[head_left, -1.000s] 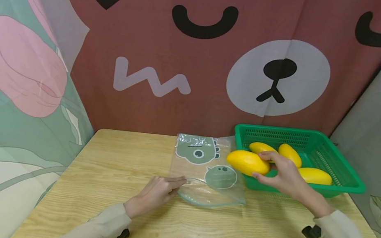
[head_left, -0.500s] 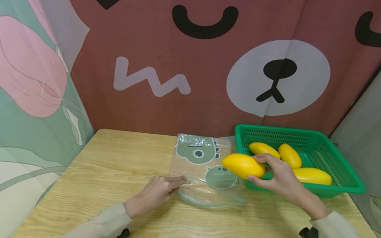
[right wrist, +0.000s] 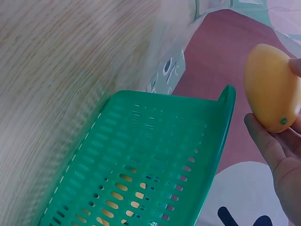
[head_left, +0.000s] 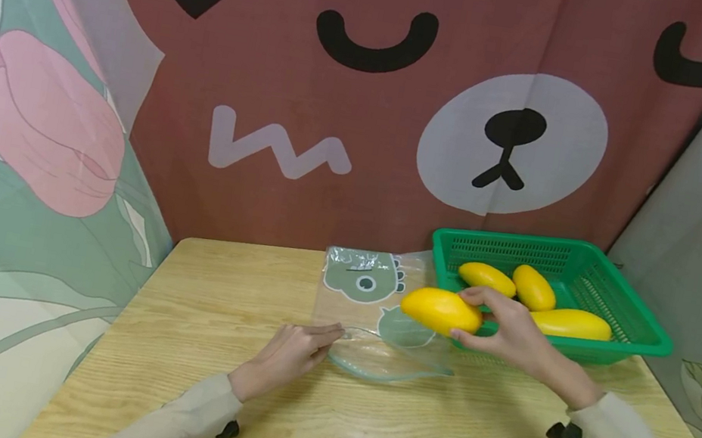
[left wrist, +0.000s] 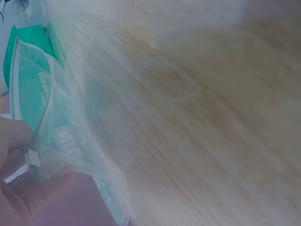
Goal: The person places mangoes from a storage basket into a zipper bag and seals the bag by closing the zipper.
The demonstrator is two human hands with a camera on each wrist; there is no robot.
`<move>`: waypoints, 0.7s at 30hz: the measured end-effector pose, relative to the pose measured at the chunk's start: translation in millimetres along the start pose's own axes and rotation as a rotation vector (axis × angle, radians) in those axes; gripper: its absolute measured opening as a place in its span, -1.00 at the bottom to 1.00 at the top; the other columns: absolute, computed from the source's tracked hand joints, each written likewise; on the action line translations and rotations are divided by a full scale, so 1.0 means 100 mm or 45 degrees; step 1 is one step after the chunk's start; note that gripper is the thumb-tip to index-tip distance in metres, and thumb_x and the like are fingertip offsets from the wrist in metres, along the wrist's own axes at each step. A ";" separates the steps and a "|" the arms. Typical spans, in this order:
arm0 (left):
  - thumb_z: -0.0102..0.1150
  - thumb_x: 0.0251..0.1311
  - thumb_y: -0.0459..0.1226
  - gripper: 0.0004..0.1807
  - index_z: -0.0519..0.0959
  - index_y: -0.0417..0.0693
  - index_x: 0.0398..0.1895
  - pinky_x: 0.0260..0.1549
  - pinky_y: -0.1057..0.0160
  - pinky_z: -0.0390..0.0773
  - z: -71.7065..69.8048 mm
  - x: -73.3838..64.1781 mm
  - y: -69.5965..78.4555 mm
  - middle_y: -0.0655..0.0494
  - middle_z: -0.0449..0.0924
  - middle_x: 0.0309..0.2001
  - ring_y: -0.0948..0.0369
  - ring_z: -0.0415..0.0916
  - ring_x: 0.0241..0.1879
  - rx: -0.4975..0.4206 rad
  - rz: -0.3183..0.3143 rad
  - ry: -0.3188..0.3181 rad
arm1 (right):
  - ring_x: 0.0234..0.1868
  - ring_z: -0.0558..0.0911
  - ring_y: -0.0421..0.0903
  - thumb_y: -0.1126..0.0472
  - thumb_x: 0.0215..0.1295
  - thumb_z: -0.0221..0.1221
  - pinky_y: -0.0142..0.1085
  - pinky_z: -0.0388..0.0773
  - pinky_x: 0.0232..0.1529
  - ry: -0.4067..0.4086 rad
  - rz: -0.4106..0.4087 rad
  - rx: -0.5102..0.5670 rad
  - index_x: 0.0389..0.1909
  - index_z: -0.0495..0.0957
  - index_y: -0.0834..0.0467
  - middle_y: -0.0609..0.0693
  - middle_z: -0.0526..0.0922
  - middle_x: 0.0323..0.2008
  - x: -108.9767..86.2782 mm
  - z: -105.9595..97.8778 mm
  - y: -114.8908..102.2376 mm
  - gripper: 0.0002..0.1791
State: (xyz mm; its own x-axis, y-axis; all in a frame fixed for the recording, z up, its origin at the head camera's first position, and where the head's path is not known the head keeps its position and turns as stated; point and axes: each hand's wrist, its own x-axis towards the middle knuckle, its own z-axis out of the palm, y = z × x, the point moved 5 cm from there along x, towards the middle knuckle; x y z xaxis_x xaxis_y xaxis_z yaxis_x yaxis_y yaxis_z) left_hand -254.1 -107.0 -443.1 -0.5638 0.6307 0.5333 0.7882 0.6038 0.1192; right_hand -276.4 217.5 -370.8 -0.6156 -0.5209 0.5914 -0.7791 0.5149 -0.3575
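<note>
A yellow mango (head_left: 440,310) is held between the thumb and fingers of my right hand (head_left: 514,337), above the right part of a clear zip bag (head_left: 370,314). That bag lies on the table with green dinosaur prints, its mouth parted toward me. My left hand (head_left: 291,355) pinches the bag's left edge by the opening; the left wrist view shows the fingers on the zip strip (left wrist: 34,157). In the right wrist view the mango (right wrist: 270,89) shows its small stem end, with fingers (right wrist: 268,141) under it.
A green plastic basket (head_left: 645,319) stands at the back right, beside the bag. Inside lie three more mangoes, one (head_left: 533,288) near its middle. The wooden table (head_left: 230,284) meets a printed curtain (head_left: 271,199) at its back edge.
My right hand has carried the mango left and slightly down, from the basket's near left edge to over the bag. The left hand and the bag have stayed in place.
</note>
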 end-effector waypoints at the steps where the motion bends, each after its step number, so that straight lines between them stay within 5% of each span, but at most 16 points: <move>1: 0.32 0.12 -0.50 -0.62 0.68 -0.16 0.05 -0.80 0.59 -0.01 0.00 0.00 0.00 -0.04 0.68 0.02 0.52 -0.01 -0.74 -0.003 -0.002 -0.002 | -0.07 0.66 0.04 0.25 -0.14 0.57 -0.36 0.67 -0.27 -0.002 0.001 -0.002 0.02 0.53 0.27 0.14 0.64 0.02 0.00 0.00 -0.01 -0.35; 21: 0.31 0.13 -0.49 -0.63 0.68 -0.18 0.05 -0.78 0.59 0.06 -0.01 0.00 0.00 -0.05 0.67 0.03 0.50 0.13 -0.71 -0.023 -0.016 -0.013 | -0.06 0.65 -0.01 0.20 -0.11 0.56 -0.30 0.68 -0.26 -0.027 0.017 0.029 0.00 0.54 0.24 0.08 0.65 0.01 -0.01 0.11 -0.12 -0.39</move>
State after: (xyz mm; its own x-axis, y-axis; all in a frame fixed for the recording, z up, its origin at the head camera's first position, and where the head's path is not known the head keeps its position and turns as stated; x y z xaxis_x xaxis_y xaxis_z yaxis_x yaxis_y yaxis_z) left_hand -253.8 -107.1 -442.4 -0.5761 0.6284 0.5228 0.7854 0.6027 0.1410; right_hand -267.7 204.5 -374.8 -0.6281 -0.5282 0.5714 -0.7731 0.5066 -0.3816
